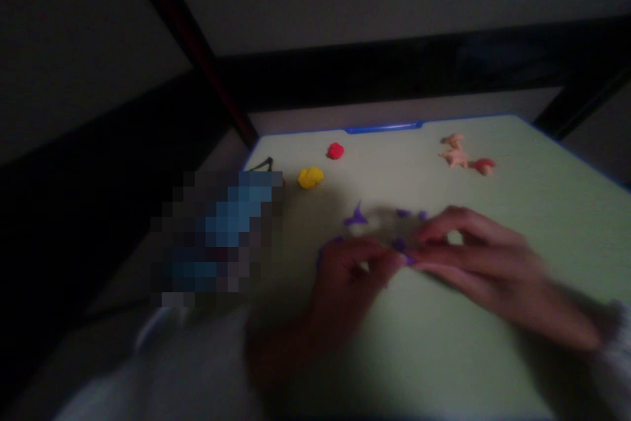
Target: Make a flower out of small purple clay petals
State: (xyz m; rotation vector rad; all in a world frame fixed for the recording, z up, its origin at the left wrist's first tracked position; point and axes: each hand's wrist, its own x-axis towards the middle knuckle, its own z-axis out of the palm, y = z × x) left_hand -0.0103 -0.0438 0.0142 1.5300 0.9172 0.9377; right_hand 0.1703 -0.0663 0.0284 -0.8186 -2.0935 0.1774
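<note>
Between the fingertips of both hands is a small purple piece of modelling clay (400,247), mostly hidden by the fingers. My left hand (348,283) pinches it from the left, thumb and forefinger together. From the right, my right hand (486,266) pinches at the same piece, its fingers slightly blurred. Just beyond the hands lies a pointed, three-armed purple clay shape (357,216). Two small purple bits (403,213) rest near my right fingertips. More purple clay (323,251) shows partly behind my left hand.
A yellow clay lump (310,177) and a red clay lump (336,150) lie farther back on the pale, blue-edged table (557,211). At back right are peach clay shapes (456,157) and a red-capped clay mushroom (486,166). A pixelated blue patch (236,214) covers the left edge.
</note>
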